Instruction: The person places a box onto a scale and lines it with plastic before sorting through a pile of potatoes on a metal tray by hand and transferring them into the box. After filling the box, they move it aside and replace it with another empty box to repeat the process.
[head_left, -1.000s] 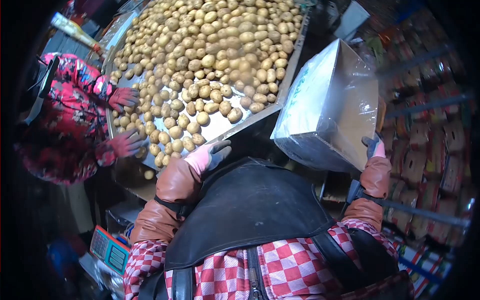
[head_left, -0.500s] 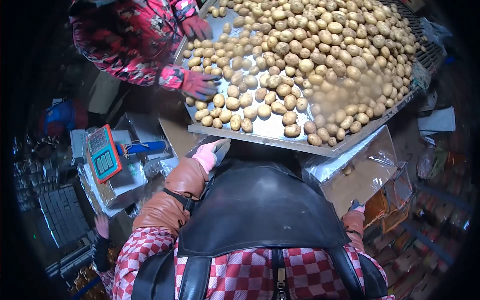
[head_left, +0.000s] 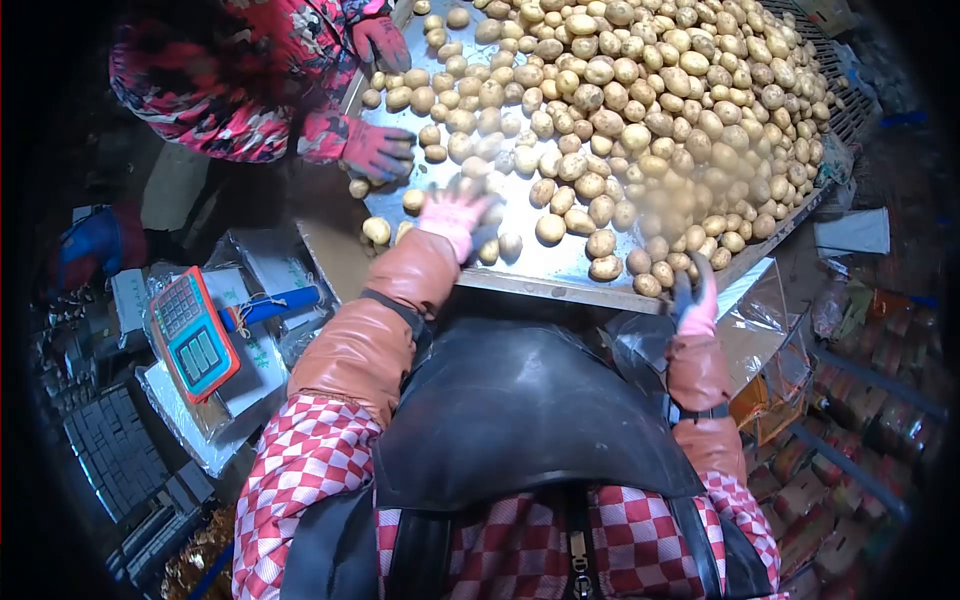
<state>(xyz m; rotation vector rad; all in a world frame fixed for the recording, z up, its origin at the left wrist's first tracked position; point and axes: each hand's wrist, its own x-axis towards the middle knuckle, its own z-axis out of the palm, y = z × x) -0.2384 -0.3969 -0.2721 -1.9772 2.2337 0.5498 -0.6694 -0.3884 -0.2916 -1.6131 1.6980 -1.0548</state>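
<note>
Many round, tan potatoes (head_left: pixel 635 137) lie around and beyond the pink-gloved left hand (head_left: pixel 455 217), fingers spread; the rim (head_left: pixel 560 291) of the silvery metal desk (head_left: pixel 540 267) likely contains them; the pink-gloved right hand (head_left: pixel 697 298) holds its fingers apart nearby.

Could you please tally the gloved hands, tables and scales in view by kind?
Gloved hands: 4 (wearer's left hand, wearer's right hand, co-worker's upper hand, co-worker's lower hand)
Tables: 1
Scales: 1
Total: 6

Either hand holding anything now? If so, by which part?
No hold visible. Left hand is spread and blurred among the potatoes; contact can't be told. Right hand is at the table rim, nothing seen in it.
</note>
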